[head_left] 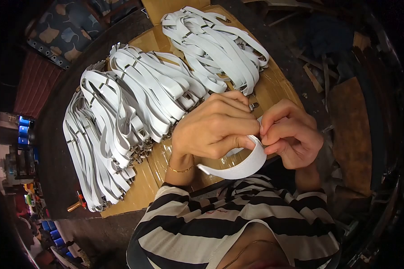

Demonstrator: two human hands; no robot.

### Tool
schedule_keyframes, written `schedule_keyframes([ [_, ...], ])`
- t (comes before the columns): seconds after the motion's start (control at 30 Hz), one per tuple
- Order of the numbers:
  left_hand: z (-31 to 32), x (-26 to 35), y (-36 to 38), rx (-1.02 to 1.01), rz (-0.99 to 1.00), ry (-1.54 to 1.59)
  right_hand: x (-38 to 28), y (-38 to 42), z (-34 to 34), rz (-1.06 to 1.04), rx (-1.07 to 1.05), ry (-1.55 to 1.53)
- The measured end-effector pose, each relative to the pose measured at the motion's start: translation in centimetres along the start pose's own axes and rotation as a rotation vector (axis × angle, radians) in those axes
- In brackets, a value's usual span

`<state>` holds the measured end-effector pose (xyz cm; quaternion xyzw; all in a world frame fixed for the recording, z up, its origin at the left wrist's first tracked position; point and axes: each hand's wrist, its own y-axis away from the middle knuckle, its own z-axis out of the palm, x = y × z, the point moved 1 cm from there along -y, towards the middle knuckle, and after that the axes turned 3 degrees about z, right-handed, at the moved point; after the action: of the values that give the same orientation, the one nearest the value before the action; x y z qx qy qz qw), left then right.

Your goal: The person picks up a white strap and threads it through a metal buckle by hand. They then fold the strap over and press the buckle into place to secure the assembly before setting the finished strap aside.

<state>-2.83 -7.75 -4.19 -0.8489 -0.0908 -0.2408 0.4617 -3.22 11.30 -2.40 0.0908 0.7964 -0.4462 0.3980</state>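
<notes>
Between my two hands is a white elastic strap (242,169), one end curving down in a loop toward my chest. My left hand (215,127) pinches it with thumb and fingers from the left. From the other side my right hand (292,134) grips the same strap, its fingertips meeting those of the left. The spot where the fingertips meet is mostly covered. A small metal clip (253,106) shows just beyond my left fingers. Bundles of similar white straps (152,89) with metal clips lie past my left hand, and another pile (211,45) lies farther back.
The straps rest on a flattened cardboard sheet (280,89) with shiny tape on it. A tool with a red and orange handle (77,204) lies at the left edge. Blue spools (23,130) stand at far left. A brown board (351,134) is at right.
</notes>
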Motion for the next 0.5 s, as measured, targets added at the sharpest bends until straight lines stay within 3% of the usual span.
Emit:
schedule_keyframes([
  [0.37, 0.3, 0.9, -0.4, -0.023, -0.070, -0.218, -0.1, 0.1, 0.7, 0.113, 0.169, 0.055],
  [0.5, 0.4, 0.7, -0.2, 0.016, -0.072, -0.187, -0.2, -0.2, 0.0, 0.008, 0.087, 0.138],
])
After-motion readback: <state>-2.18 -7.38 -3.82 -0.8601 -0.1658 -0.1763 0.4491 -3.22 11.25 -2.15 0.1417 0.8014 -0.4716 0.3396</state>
